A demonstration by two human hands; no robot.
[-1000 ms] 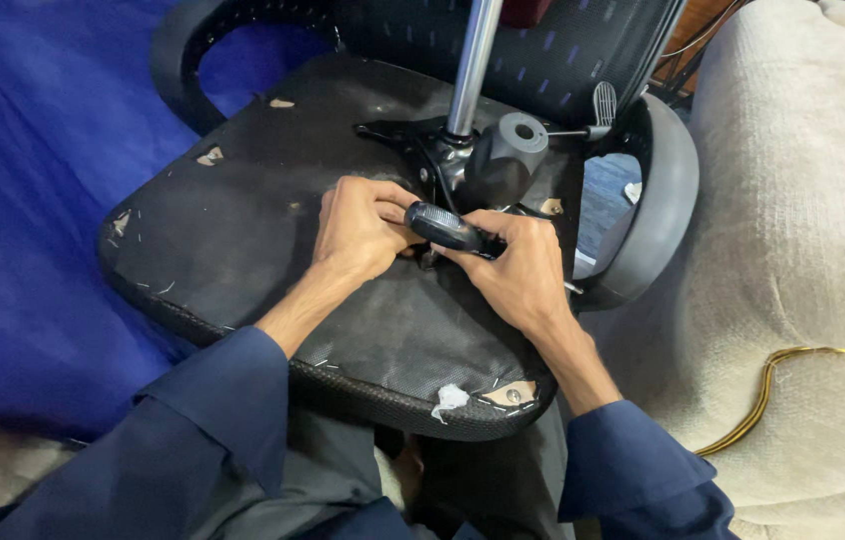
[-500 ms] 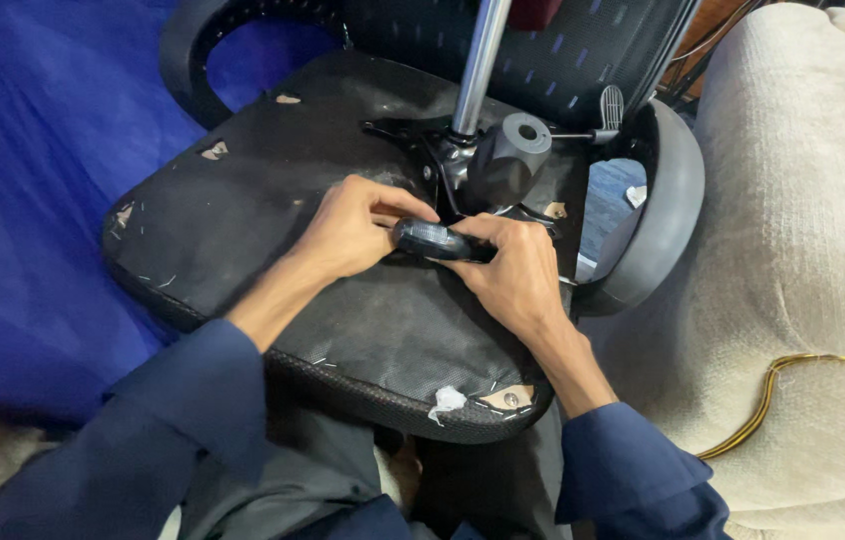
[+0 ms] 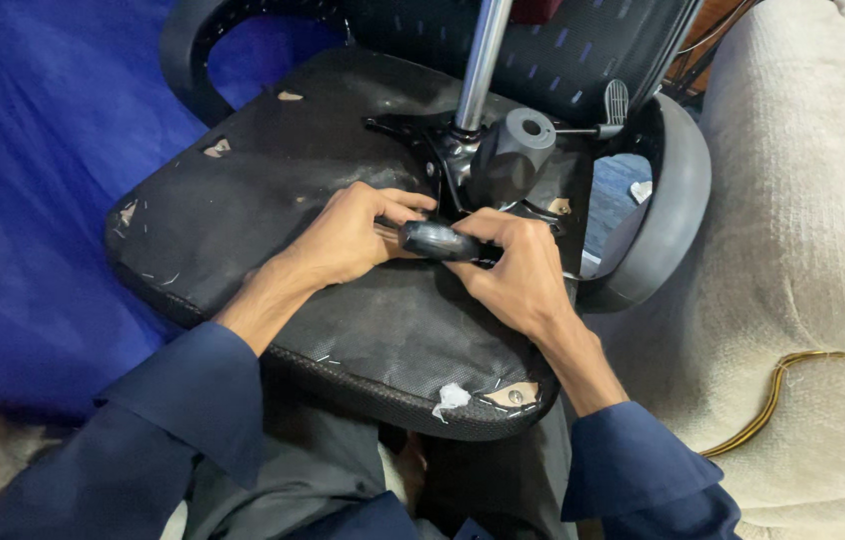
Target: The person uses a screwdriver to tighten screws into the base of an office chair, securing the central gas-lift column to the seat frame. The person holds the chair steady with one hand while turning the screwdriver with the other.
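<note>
Black and glossy, the short rounded tool handle (image 3: 440, 241) sits at the centre of the frame on the upturned black fabric underside of the office chair seat (image 3: 273, 200), just below the black metal mechanism plate (image 3: 443, 150). It could slip off whatever it bears on, I judge, if my grip loosens. My right hand (image 3: 518, 275) is curled closed around it; my left hand (image 3: 348, 238) cups its other end, fingers bent.

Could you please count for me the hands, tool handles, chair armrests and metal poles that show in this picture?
Hands: 2, the left hand and the right hand
Black tool handles: 1, the handle held between both hands
Chair armrests: 2, the far armrest and the near armrest
Metal poles: 1, the pole
Total: 6
</note>
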